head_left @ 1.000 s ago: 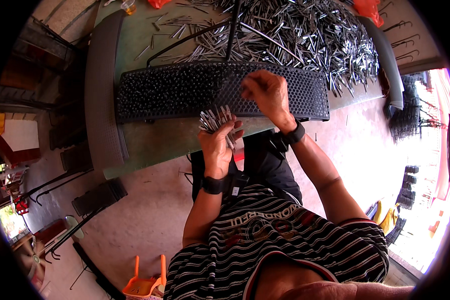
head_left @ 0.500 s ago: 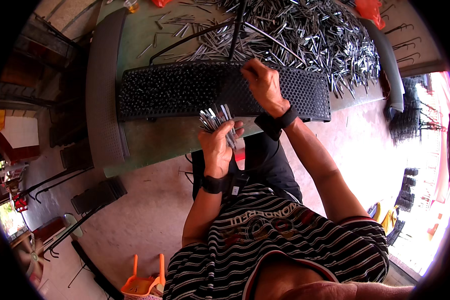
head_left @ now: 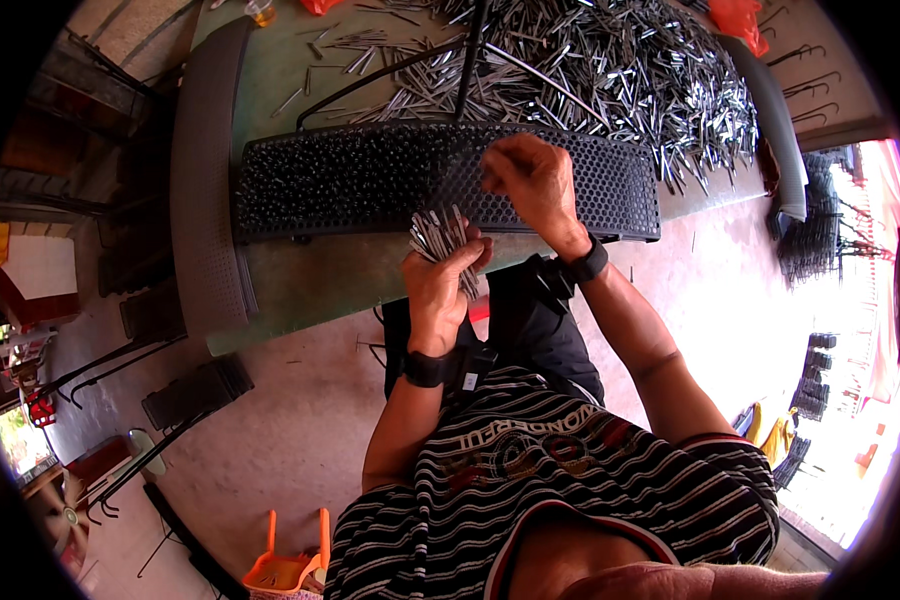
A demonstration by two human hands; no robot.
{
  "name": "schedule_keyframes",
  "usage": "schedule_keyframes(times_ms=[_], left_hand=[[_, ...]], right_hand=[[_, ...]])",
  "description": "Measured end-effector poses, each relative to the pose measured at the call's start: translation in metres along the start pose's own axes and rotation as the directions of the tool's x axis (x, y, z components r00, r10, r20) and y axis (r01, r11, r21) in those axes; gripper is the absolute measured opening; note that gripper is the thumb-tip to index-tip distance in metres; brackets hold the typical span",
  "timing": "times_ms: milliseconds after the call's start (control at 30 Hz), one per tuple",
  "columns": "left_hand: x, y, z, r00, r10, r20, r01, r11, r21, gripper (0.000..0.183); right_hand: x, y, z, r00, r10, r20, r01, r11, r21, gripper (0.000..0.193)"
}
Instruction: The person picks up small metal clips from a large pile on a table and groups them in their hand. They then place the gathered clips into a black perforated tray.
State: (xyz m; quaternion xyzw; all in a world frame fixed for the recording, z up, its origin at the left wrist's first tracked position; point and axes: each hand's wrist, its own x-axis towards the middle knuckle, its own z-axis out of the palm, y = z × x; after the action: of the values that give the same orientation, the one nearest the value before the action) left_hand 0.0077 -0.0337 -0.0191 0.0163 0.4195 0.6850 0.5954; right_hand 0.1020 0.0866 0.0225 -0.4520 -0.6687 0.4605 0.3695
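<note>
My left hand (head_left: pixel 435 292) is closed round a bundle of thin metal rods (head_left: pixel 438 234), which stick up past the thumb in front of the rack. Above the holes of a long black perforated rack (head_left: pixel 605 188) is my right hand (head_left: pixel 540 188), its fingers pinched together. Whatever those fingers hold, if anything, cannot be made out. The left part of the rack is filled with many upright rods (head_left: pixel 340 180); open holes show on the right part. A curved black bar frame (head_left: pixel 375 78) rises behind the rack.
A big heap of loose metal rods (head_left: pixel 620 70) covers the far side of the green table (head_left: pixel 320 285). Grey perforated panels (head_left: pixel 205 170) stand along the table's left edge. An orange chair (head_left: pixel 285 568) is on the floor at lower left, and black racks (head_left: pixel 815 225) stand at right.
My right hand has shifted slightly right and nearer to me over the rack. My left hand, still gripping the rods, has turned and moved a little to the right.
</note>
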Motion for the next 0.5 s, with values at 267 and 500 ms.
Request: schedule_keyframes(times_ms=[267,500], left_hand=[[-0.004,0.004,0.0,0.994,-0.03,-0.102,0.035,0.998,0.045,0.023],[-0.005,0.006,-0.002,0.992,-0.043,-0.118,0.055,0.993,0.103,0.018]], right_hand=[[0.013,0.027,0.014,0.943,-0.288,-0.169,0.264,0.953,-0.152,0.01],[0.019,0.027,0.008,0.834,-0.541,0.11,0.499,0.654,-0.569,0.007]])
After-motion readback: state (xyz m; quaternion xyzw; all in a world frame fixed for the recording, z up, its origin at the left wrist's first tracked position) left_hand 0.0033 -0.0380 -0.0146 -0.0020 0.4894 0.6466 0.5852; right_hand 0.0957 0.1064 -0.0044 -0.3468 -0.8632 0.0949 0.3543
